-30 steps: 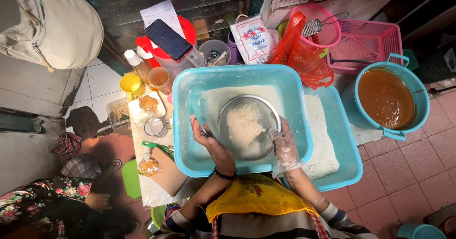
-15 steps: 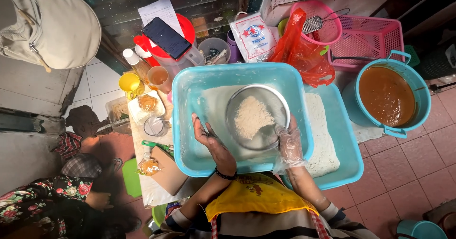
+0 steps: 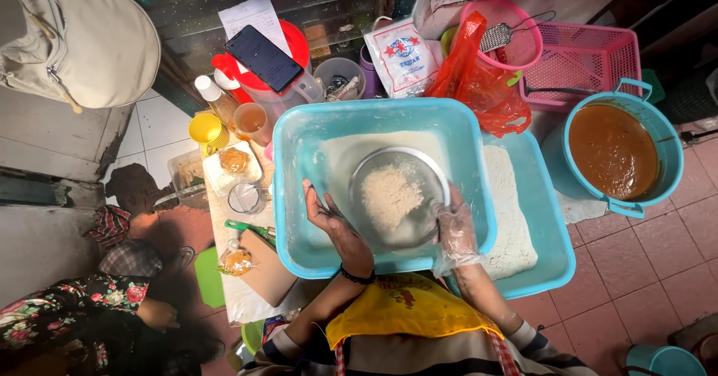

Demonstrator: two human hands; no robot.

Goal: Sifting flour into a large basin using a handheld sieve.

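Sieve (image 3: 400,196): round metal rim, holding a heap of coarse white meal, positioned inside the light-blue square tub (image 3: 299,144) over a layer of white flour. The tub sits partly on a second blue tray (image 3: 550,219), which carries a flat bed of white flour on its right side.

Surface: the counter (image 3: 224,271) to the left is covered with white sheeting and carries a yellow cup (image 3: 206,131), small containers and a red-lidded jug with a dark phone (image 3: 263,58) on top. Behind the tub are a red plastic bag (image 3: 479,84) and a pink basket (image 3: 583,62). A round blue bucket (image 3: 666,152) of brown sauce stands on the tiled floor (image 3: 636,271) to the right.

Hand pose: my left hand (image 3: 333,223) is bare, palm against the sieve's left rim, fingers curled round it. My right hand (image 3: 455,230) wears a clear plastic glove, its grip closed on the sieve's right rim. Both forearms reach forward over a yellow apron (image 3: 404,312).
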